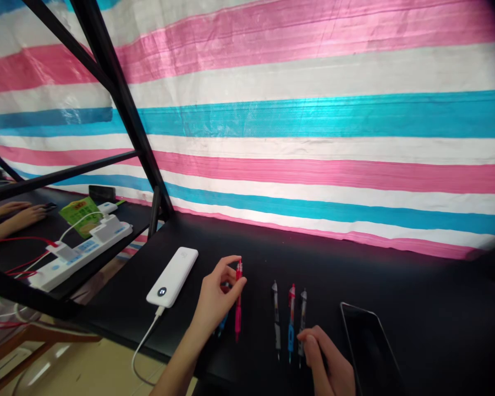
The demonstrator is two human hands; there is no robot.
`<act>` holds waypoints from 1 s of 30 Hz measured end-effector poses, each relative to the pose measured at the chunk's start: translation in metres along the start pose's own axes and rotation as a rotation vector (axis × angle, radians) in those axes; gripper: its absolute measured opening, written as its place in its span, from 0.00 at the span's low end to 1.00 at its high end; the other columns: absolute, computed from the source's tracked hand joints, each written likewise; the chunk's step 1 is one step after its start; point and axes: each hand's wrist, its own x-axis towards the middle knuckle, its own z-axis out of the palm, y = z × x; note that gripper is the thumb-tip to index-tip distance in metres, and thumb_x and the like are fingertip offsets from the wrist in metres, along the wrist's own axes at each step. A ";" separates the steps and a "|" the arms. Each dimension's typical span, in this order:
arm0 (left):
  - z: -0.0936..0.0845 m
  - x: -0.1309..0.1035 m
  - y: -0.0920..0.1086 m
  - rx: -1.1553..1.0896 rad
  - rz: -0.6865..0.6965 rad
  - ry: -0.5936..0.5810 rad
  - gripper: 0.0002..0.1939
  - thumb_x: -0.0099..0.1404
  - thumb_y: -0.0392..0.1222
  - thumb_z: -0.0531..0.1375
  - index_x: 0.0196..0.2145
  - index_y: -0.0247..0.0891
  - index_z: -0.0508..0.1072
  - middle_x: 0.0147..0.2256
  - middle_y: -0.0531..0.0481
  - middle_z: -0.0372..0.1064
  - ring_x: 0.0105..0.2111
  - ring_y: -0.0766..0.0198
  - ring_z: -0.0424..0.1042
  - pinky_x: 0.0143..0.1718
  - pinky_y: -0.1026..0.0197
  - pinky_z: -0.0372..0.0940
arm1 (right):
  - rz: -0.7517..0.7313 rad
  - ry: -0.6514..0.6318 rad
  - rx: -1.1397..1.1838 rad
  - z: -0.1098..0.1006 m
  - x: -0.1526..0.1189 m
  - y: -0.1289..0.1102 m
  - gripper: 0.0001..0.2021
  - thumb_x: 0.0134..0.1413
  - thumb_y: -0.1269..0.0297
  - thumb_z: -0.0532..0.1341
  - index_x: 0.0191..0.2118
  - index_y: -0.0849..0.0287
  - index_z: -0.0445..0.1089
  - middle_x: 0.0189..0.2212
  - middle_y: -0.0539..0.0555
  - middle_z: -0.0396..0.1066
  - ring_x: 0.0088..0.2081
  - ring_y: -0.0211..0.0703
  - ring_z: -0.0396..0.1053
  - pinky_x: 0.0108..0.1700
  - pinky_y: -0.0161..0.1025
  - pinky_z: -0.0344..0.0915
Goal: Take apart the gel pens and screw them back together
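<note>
1. Backdrop: a striped sheet (313, 115) in pink, white and blue, glossy and creased, hangs behind the work area.
2. Surface: the black table (322, 267) is flat, smooth and matt.
3. Support: a metal frame (126, 107) of straight black bars stands at the left.
4. Left hand: my left hand (220, 294) is clamped on the red pen, thumb and fingers pinching its upper part.
5. Right hand: my right hand (329, 357) is curled beside the lower end of the right-hand grey pen. I cannot tell whether it grips that pen. My hands are apart.
6. Flat items: a glossy black phone (371, 346) lies right; a white power bank (173, 278) with rounded corners lies left.
7. Pens: the red pen (238, 318) is slim, with its tip towards me. Between my hands lie a left-hand grey pen (276, 319), a red-and-blue pen (291, 313) and the right-hand grey pen (303, 313), side by side.
8. Step: I judge this to be pen handling. The next move calls for a firm pinch and clearance from neighbouring pens.
</note>
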 end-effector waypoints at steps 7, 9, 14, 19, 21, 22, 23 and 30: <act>0.013 -0.001 -0.009 0.812 0.128 -0.164 0.22 0.65 0.35 0.62 0.56 0.43 0.69 0.36 0.50 0.75 0.35 0.59 0.75 0.38 0.62 0.68 | -0.025 -0.007 -0.008 -0.001 0.000 0.005 0.14 0.68 0.56 0.55 0.34 0.55 0.71 0.25 0.50 0.66 0.25 0.40 0.66 0.26 0.34 0.58; 0.017 -0.003 -0.010 0.922 0.126 -0.170 0.22 0.65 0.36 0.62 0.56 0.42 0.70 0.40 0.47 0.76 0.41 0.55 0.75 0.41 0.59 0.68 | -0.033 -0.003 -0.007 -0.001 0.000 0.005 0.14 0.68 0.56 0.54 0.34 0.55 0.71 0.24 0.49 0.66 0.24 0.40 0.66 0.26 0.34 0.59; 0.018 -0.003 -0.010 1.002 0.131 -0.167 0.21 0.64 0.35 0.63 0.55 0.40 0.71 0.41 0.45 0.75 0.44 0.49 0.73 0.40 0.55 0.68 | -0.057 -0.011 -0.005 -0.001 0.001 0.001 0.14 0.68 0.57 0.54 0.33 0.55 0.71 0.24 0.49 0.66 0.24 0.40 0.66 0.28 0.34 0.61; 0.020 -0.004 -0.010 1.043 0.133 -0.174 0.21 0.64 0.34 0.62 0.55 0.39 0.71 0.42 0.43 0.74 0.43 0.48 0.72 0.41 0.51 0.67 | -0.067 0.016 -0.013 0.000 0.002 -0.002 0.15 0.68 0.58 0.54 0.32 0.56 0.71 0.23 0.49 0.65 0.24 0.40 0.65 0.29 0.33 0.61; 0.023 -0.006 -0.010 1.019 0.191 -0.202 0.20 0.66 0.34 0.61 0.55 0.41 0.70 0.44 0.44 0.73 0.45 0.48 0.71 0.45 0.49 0.65 | -0.064 0.020 -0.010 0.001 0.002 -0.001 0.14 0.68 0.59 0.54 0.32 0.56 0.71 0.23 0.48 0.64 0.24 0.39 0.64 0.29 0.33 0.61; 0.026 -0.008 -0.010 0.991 0.246 -0.241 0.20 0.67 0.33 0.60 0.55 0.43 0.70 0.44 0.45 0.73 0.46 0.49 0.71 0.47 0.49 0.65 | -0.064 0.023 -0.009 0.001 0.002 -0.001 0.14 0.68 0.59 0.54 0.32 0.56 0.71 0.23 0.48 0.64 0.24 0.39 0.64 0.29 0.33 0.60; 0.029 -0.010 -0.010 0.953 0.319 -0.296 0.20 0.67 0.32 0.60 0.55 0.45 0.70 0.45 0.46 0.72 0.46 0.50 0.70 0.48 0.49 0.64 | -0.066 0.028 -0.007 0.001 0.002 0.000 0.14 0.68 0.60 0.54 0.32 0.56 0.71 0.24 0.48 0.64 0.25 0.39 0.65 0.30 0.33 0.60; 0.051 -0.022 -0.024 0.769 0.708 -0.536 0.08 0.71 0.36 0.59 0.45 0.46 0.73 0.52 0.49 0.68 0.52 0.53 0.66 0.49 0.52 0.61 | -0.069 0.076 -0.007 -0.001 0.001 0.003 0.15 0.69 0.61 0.52 0.31 0.57 0.70 0.24 0.48 0.65 0.26 0.39 0.65 0.30 0.34 0.60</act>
